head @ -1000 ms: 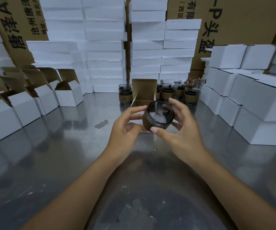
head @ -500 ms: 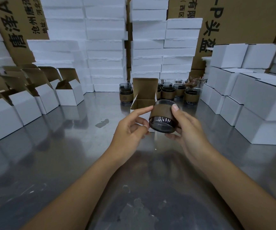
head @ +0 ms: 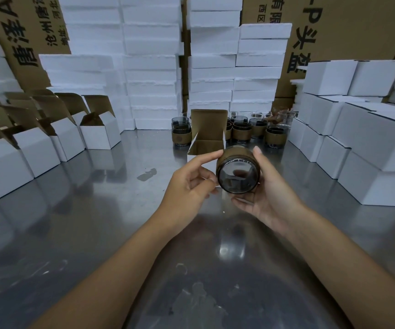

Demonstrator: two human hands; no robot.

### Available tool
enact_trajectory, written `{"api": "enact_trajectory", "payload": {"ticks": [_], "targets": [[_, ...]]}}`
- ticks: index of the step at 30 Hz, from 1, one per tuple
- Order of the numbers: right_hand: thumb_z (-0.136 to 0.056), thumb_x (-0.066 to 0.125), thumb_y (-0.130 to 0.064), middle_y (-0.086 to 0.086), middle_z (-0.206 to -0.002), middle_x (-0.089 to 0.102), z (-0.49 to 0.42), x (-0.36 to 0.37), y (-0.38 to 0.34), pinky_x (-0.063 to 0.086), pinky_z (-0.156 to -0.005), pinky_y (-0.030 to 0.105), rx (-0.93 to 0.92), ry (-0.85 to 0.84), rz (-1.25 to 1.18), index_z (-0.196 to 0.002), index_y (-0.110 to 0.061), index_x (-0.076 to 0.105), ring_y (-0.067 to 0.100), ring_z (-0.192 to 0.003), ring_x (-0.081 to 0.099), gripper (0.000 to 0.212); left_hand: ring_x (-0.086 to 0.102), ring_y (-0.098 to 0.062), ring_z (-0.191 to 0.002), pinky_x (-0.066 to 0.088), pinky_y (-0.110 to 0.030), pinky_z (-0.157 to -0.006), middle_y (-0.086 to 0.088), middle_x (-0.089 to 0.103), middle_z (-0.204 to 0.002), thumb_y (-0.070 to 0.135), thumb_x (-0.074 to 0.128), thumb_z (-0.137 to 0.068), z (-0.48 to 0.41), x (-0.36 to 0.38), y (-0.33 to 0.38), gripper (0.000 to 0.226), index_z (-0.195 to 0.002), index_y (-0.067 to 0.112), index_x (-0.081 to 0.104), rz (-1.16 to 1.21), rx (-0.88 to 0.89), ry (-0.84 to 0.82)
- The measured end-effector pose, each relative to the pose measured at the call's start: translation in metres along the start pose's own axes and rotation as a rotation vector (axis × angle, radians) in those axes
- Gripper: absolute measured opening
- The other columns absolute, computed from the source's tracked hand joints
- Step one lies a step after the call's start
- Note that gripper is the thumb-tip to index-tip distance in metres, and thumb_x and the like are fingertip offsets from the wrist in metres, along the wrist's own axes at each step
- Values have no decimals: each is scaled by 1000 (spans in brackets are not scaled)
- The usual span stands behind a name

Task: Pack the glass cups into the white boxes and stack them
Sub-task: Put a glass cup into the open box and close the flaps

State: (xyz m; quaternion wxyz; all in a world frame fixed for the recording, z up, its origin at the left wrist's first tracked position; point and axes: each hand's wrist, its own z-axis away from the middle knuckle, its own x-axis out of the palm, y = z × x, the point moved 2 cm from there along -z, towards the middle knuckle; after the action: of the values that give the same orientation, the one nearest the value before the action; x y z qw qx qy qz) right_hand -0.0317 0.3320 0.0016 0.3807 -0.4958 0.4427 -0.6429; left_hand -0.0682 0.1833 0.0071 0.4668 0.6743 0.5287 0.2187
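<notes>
A smoky glass cup (head: 237, 173) with a brown sleeve lies on its side in the air, its base turned toward me. My right hand (head: 266, 195) cradles it from below, with the index finger up its right side. My left hand (head: 189, 186) pinches its left side with thumb and index finger. Just behind the cup stands an open white box (head: 206, 148), its brown flap upright. Several more sleeved glass cups (head: 241, 131) stand in a row behind that box.
Open white boxes (head: 99, 131) line the left side of the steel table (head: 96, 222). Closed white boxes (head: 367, 148) are stacked at the right. White foam slabs (head: 153, 67) and brown cartons (head: 348, 27) wall off the back.
The cup has tipped from mouth-toward-me to base-toward-me between my hands and dropped slightly, staying in front of the open box.
</notes>
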Motion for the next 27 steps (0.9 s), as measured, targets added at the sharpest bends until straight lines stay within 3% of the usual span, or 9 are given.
{"api": "enact_trajectory", "payload": {"ticks": [3,8,13,17,21,25,27], "targets": [[-79,51,-64,1,-87,75,2,3,-2,50,-65,29,-29,29,23,-94,-22,69,12,-78,71,49,64,-6,-70,49,-14,-65,-2,64,-76,-6,50,-89,0,0,0,55,-109,45,55,0,-1,4],[-53,61,-62,0,-80,74,6,7,-6,53,-58,23,-224,61,59,-93,-16,64,11,-75,71,61,62,-9,-69,47,-14,-64,-11,63,-80,-8,50,-89,0,-1,1,58,-111,45,56,32,8,12],[-41,76,-46,-13,-77,73,7,4,-9,55,-61,21,-368,93,39,-103,-18,55,5,-76,70,71,63,-11,-74,51,-18,-69,-2,64,-84,-7,46,-91,-2,-1,-3,60,-112,49,55,32,-11,10],[-45,78,-32,-11,-84,74,5,2,-9,56,-76,22,-416,102,69,-110,-18,58,5,-85,70,70,65,-13,-89,52,-17,-74,-1,65,-98,-4,42,-94,-2,0,-4,61,-111,54,51,28,-28,-7],[-55,80,-23,-6,-107,69,7,0,-10,53,-82,17,-472,102,154,-113,-20,60,4,-96,67,61,66,-9,-90,50,-12,-75,3,66,-100,-5,37,-95,-3,0,-5,60,-110,52,52,47,-45,-15],[-68,81,-18,-23,-110,58,13,3,-10,43,-80,8,-579,144,400,-114,-35,50,-11,-102,54,58,65,-12,-89,53,-22,-84,4,62,-101,-2,35,-97,-4,-2,-8,59,-107,54,51,-31,-59,38],[-68,82,-22,-25,-111,56,15,4,-10,38,-84,10,-626,170,472,-113,-39,47,-11,-105,51,59,62,-13,-88,51,-14,-79,5,57,-100,2,36,-98,-5,-3,-12,55,-107,56,46,-116,-74,85]]}}
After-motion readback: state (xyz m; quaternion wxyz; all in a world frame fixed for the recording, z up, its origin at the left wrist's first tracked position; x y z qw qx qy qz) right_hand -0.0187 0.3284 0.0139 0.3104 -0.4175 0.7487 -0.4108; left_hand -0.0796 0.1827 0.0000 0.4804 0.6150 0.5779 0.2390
